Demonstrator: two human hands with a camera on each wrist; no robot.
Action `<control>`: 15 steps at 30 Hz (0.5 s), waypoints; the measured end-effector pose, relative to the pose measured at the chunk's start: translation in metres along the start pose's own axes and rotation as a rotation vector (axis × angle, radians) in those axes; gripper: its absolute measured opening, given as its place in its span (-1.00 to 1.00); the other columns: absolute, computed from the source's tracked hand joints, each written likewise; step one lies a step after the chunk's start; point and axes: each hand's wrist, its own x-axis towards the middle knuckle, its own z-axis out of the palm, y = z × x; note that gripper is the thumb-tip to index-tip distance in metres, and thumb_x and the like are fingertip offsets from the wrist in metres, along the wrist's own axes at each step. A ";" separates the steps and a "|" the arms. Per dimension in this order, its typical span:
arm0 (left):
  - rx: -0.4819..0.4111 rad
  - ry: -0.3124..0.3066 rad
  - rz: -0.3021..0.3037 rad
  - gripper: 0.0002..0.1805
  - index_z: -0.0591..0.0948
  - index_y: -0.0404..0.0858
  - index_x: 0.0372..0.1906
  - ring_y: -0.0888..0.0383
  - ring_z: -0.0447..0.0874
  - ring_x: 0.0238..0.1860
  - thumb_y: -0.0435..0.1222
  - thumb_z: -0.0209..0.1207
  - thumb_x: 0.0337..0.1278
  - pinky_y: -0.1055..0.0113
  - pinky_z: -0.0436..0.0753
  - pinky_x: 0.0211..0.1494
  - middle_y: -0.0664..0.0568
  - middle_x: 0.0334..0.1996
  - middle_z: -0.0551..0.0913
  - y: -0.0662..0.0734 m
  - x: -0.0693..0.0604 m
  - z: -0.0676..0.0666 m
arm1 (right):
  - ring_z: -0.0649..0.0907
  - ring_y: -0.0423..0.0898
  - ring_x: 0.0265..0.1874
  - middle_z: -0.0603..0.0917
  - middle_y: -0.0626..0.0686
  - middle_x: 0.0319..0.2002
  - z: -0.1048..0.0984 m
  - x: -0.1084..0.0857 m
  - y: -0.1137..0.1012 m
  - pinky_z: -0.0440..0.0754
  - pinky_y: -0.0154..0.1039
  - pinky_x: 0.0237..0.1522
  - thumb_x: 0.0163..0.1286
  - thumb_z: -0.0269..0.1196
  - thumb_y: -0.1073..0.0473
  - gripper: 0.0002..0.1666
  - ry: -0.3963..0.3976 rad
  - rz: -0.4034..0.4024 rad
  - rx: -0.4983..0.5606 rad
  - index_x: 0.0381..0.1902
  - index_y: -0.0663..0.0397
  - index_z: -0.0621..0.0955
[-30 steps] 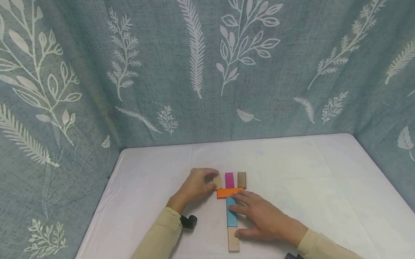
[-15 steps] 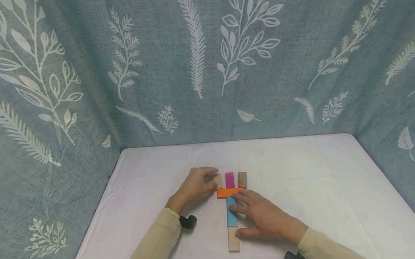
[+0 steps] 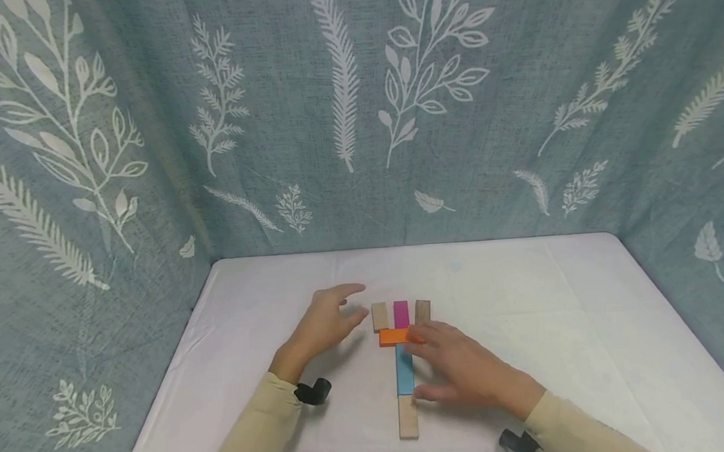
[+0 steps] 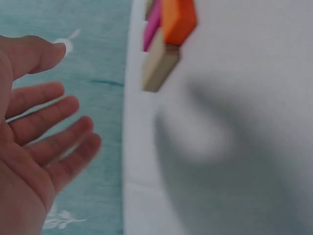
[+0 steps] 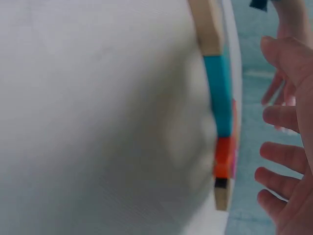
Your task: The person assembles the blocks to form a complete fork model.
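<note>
Wooden blocks lie on the table in a fork-like shape. At its top stand a pale wood block [image 3: 380, 317], a magenta block [image 3: 401, 314] and a brown wood block [image 3: 422, 311], spaced apart. An orange block [image 3: 392, 337] runs crosswise below them. Under it a blue block [image 3: 405, 370] and a plain wood block [image 3: 407, 417] form a stem. My left hand [image 3: 323, 323] hovers left of the pale block, fingers spread and holding nothing. Over the right side of the orange and blue blocks is my right hand [image 3: 464, 365], fingers extended, lifted off and partly hiding the orange block's right end.
A white cloth [image 3: 561, 324] covers the table. Blue-grey curtains [image 3: 355, 116] with white leaf prints hang behind it and at both sides. Black wrist cameras [image 3: 313, 392] sit at both cuffs.
My left hand has let go of the pale block and drawn back to the left. My right hand has lifted slightly off the blocks. The blocks stay in place.
</note>
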 end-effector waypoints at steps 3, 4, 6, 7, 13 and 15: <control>0.023 0.043 0.001 -0.45 0.63 -0.29 0.45 -0.26 0.68 0.40 -0.22 0.38 0.47 -0.18 0.66 0.47 -0.19 0.44 0.66 0.005 -0.011 -0.012 | 0.45 0.19 0.60 0.47 0.09 0.62 -0.011 -0.001 0.003 0.53 0.20 0.56 0.46 0.44 -0.32 -0.17 0.009 0.063 0.035 0.55 -0.13 0.58; 0.028 0.063 0.003 -0.45 0.62 -0.30 0.46 -0.25 0.66 0.43 -0.23 0.37 0.47 -0.18 0.63 0.50 -0.20 0.45 0.66 0.007 -0.015 -0.016 | 0.45 0.20 0.61 0.46 0.11 0.63 -0.015 -0.002 0.004 0.53 0.21 0.56 0.46 0.45 -0.31 -0.18 0.022 0.081 0.039 0.54 -0.12 0.58; 0.033 0.111 0.011 -0.45 0.62 -0.31 0.46 -0.24 0.60 0.49 -0.25 0.36 0.45 -0.20 0.58 0.54 -0.21 0.45 0.65 0.012 -0.023 -0.025 | 0.44 0.23 0.61 0.45 0.14 0.63 -0.024 -0.004 0.007 0.51 0.25 0.56 0.46 0.46 -0.26 -0.21 0.064 0.101 0.045 0.52 -0.09 0.60; 0.039 0.138 0.011 -0.44 0.62 -0.31 0.46 -0.23 0.58 0.51 -0.26 0.35 0.44 -0.20 0.56 0.56 -0.21 0.45 0.64 0.014 -0.028 -0.029 | 0.45 0.24 0.60 0.46 0.14 0.62 -0.029 -0.005 0.008 0.50 0.27 0.56 0.46 0.47 -0.25 -0.20 0.088 0.107 0.039 0.52 -0.07 0.60; 0.080 0.298 -0.001 -0.44 0.62 -0.24 0.47 -0.20 0.57 0.53 -0.28 0.33 0.41 -0.25 0.55 0.55 -0.15 0.47 0.64 0.025 -0.056 -0.053 | 0.44 0.27 0.60 0.45 0.17 0.63 -0.057 -0.014 0.017 0.47 0.34 0.56 0.46 0.46 -0.22 -0.15 0.227 0.142 -0.032 0.58 -0.06 0.53; 0.100 0.358 -0.003 -0.44 0.62 -0.21 0.47 -0.20 0.56 0.53 -0.25 0.33 0.43 -0.29 0.55 0.52 -0.14 0.47 0.64 0.028 -0.065 -0.059 | 0.43 0.30 0.60 0.45 0.20 0.62 -0.066 -0.018 0.019 0.43 0.37 0.57 0.45 0.48 -0.17 -0.15 0.286 0.146 -0.040 0.58 -0.01 0.53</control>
